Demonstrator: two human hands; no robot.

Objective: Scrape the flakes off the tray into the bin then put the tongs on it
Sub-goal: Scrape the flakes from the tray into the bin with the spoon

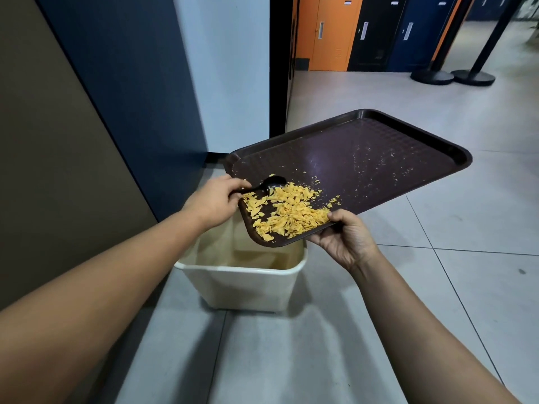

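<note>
A dark brown tray [364, 150] is tilted in the air, its low near-left corner over a cream bin [242, 284] on the floor. Yellow flakes [288, 211] are piled at that low corner, with fine crumbs spread higher up the tray. My right hand [347, 240] grips the tray's near edge from below, thumb on the rim. My left hand [215, 199] holds black tongs [268, 183] by the handle, their rounded tip lying on the tray at the top of the flake pile.
A dark blue wall panel [131, 83] and a pale wall stand right behind the bin. Tiled floor [466, 228] spreads to the right. Two black stanchion bases [452, 75] and coloured lockers [335, 30] stand far back.
</note>
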